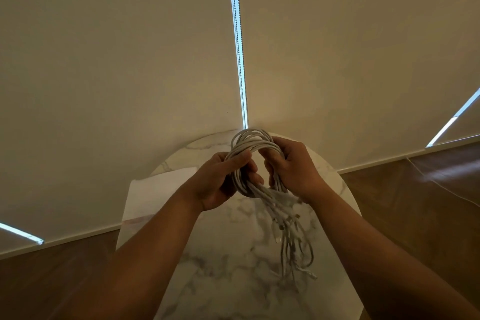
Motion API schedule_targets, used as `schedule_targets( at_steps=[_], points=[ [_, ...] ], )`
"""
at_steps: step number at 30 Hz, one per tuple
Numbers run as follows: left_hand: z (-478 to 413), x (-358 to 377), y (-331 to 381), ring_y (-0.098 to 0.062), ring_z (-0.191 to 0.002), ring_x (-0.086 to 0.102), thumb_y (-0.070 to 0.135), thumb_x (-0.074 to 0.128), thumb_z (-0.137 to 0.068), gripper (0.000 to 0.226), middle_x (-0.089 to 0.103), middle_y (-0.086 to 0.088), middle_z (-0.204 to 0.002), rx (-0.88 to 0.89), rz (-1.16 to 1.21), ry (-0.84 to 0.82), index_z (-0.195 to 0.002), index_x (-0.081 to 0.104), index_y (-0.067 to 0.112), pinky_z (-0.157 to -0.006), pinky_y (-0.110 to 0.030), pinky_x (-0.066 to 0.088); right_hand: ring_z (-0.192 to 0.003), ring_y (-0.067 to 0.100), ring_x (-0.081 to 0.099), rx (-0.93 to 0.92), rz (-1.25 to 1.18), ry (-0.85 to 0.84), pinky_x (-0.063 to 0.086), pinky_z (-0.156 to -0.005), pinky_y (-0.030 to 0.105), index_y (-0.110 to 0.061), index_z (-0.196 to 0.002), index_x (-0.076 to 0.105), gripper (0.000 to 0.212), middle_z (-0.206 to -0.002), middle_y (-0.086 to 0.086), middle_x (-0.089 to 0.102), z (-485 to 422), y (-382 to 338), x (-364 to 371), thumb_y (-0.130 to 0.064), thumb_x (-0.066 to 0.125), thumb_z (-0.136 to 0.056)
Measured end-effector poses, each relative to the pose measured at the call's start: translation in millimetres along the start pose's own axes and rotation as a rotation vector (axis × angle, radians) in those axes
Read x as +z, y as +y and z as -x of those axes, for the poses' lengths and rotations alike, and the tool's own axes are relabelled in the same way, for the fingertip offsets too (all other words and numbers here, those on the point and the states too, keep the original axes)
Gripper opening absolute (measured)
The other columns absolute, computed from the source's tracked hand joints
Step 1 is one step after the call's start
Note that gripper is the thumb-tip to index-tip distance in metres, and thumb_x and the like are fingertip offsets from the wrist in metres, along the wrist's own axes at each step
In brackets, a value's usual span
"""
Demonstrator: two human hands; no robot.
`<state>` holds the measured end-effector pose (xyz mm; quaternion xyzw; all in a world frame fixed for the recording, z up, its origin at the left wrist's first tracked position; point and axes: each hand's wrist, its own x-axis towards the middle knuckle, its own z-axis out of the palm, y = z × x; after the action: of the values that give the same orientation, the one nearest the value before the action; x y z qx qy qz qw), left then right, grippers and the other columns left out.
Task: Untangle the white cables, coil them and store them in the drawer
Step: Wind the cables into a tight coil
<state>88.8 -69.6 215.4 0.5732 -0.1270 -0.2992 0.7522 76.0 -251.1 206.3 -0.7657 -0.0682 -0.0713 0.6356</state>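
White cables [253, 143] are held as one thick bundle of loops, up in the air over the far half of the round marble table [228, 254]. The left hand [220, 184] grips the near-left side of the loops, thumb laid across the top of the strands and fingers curled underneath. The right hand [293, 169] is curled round the opposite side, so the bundle is stretched between the two.

Holding it that way looks like a means of keeping the loops gathered while opening the middle of the bundle, so the person can see where strands cross. I would judge the sorting-out has barely begun, since nothing is separated yet.

The loose ends hang from the bundle down toward the middle of the table, with small plugs [279, 231] showing among them. Letting them dangle keeps their weight pulling the strands straight. I cannot tell whether the lowest ends touch the tabletop.

A white sheet of paper [155, 189] lies on the left part of the table, its corner past the edge. Beyond the table hang pale window blinds [117, 60] with a bead chain [240, 47] in the gap between them; a wooden floor [415, 202] lies around the table. No drawer is in sight.

No brand, label or writing can be read anywhere, not on the plugs nor on the paper.
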Motion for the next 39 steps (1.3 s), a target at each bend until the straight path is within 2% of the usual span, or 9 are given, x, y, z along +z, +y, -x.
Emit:
schedule_targets(
  at_steps=[4,11,17,23,27,29,33,36,39],
  points=[
    [-0.5,1.0,0.3,-0.02,-0.065,0.064,0.036,0.067,-0.087,0.029,0.064,-0.01,-0.075,0.033,0.123,-0.056,-0.089,0.067,0.007,-0.067,-0.034,0.054,-0.044,0.018,0.052,-0.014,-0.029,-0.045,0.048,-0.045,0.034,-0.001,-0.09,0.065,0.026,-0.058,0.014,0.055,-0.5,-2.8,-1.9,-0.022,0.055,-0.099],
    [-8.0,21.0,7.0,-0.008,-0.033,0.042,0.059,0.05,-0.083,0.052,0.037,0.005,-0.039,0.005,0.266,-0.021,-0.061,0.059,0.013,-0.046,-0.023,0.045,-0.045,0.024,0.055,-0.026,-0.06,-0.136,0.053,-0.048,0.036,-0.005,-0.1,0.068,0.026,-0.06,0.013,0.058,-3.2,-9.0,-2.9,-0.026,0.054,-0.099],
    [-7.3,27.0,10.3,-0.012,-0.03,0.035,0.051,0.055,-0.084,0.05,0.028,0.002,-0.039,-0.003,0.236,0.225,-0.052,0.038,0.017,-0.042,-0.025,0.041,-0.052,0.022,0.063,0.057,-0.005,-0.165,0.054,-0.054,0.031,-0.005,-0.094,0.065,0.02,-0.064,0.009,0.064,-1.5,-7.7,-2.0,-0.023,0.059,-0.096],
    [-9.8,21.4,9.2,-0.013,-0.033,0.03,0.044,0.057,-0.093,0.051,0.024,0.001,-0.044,0.108,0.28,0.504,-0.056,0.035,0.017,-0.04,-0.026,0.038,-0.071,0.028,0.072,0.36,-0.195,-0.219,0.059,-0.062,0.034,-0.005,-0.108,0.063,0.025,-0.082,0.013,0.074,29.5,11.8,14.4,-0.022,0.066,-0.091],
    [-11.3,11.8,15.6,-0.01,-0.031,0.029,0.051,0.056,-0.09,0.052,0.024,0.004,-0.042,0.127,0.331,0.521,-0.057,0.034,0.019,-0.038,-0.024,0.037,-0.051,0.009,0.062,0.233,-0.014,-0.218,0.047,-0.052,0.022,-0.002,-0.088,0.065,0.016,-0.059,0.003,0.064,56.9,30.2,17.2,-0.015,0.06,-0.095],
    [-11.3,10.8,15.0,-0.01,-0.032,0.03,0.055,0.059,-0.083,0.051,0.024,0.004,-0.043,0.145,0.335,0.519,-0.059,0.034,0.019,-0.039,-0.024,0.038,-0.044,0.005,0.047,0.19,0.027,-0.144,0.039,-0.047,0.025,-0.014,-0.072,0.058,0.027,-0.052,-0.005,0.05,62.4,38.3,23.2,-0.015,0.054,-0.098],
    [-10.6,15.2,18.6,-0.01,-0.034,0.034,0.055,0.06,-0.081,0.048,0.026,0.005,-0.043,0.196,0.402,0.466,-0.062,0.035,0.019,-0.043,-0.025,0.041,-0.055,0.005,0.044,0.005,0.168,-0.02,0.037,-0.054,0.026,-0.024,-0.074,0.056,0.028,-0.062,-0.008,0.051,54.5,48.1,29.3,-0.016,0.05,-0.099],
    [-13.5,19.8,32.0,-0.009,-0.035,0.034,0.055,0.051,-0.092,0.049,0.025,0.006,-0.043,0.251,0.424,0.467,-0.063,0.034,0.02,-0.044,-0.024,0.04,-0.054,0.005,0.056,0.045,0.154,-0.024,0.046,-0.054,0.025,-0.026,-0.073,0.057,0.022,-0.062,-0.005,0.06,59.1,53.2,38.6,-0.034,0.05,-0.093],
    [-18.7,15.9,53.7,-0.009,-0.035,0.032,0.055,0.05,-0.094,0.049,0.024,0.006,-0.045,0.362,0.467,0.526,-0.063,0.036,0.019,-0.043,-0.023,0.039,-0.05,0.015,0.065,0.223,0.103,-0.033,0.053,-0.056,0.035,-0.011,-0.068,0.058,0.048,-0.053,0.004,0.063,87.1,75.0,54.2,-0.054,0.053,-0.088]
  ],
)
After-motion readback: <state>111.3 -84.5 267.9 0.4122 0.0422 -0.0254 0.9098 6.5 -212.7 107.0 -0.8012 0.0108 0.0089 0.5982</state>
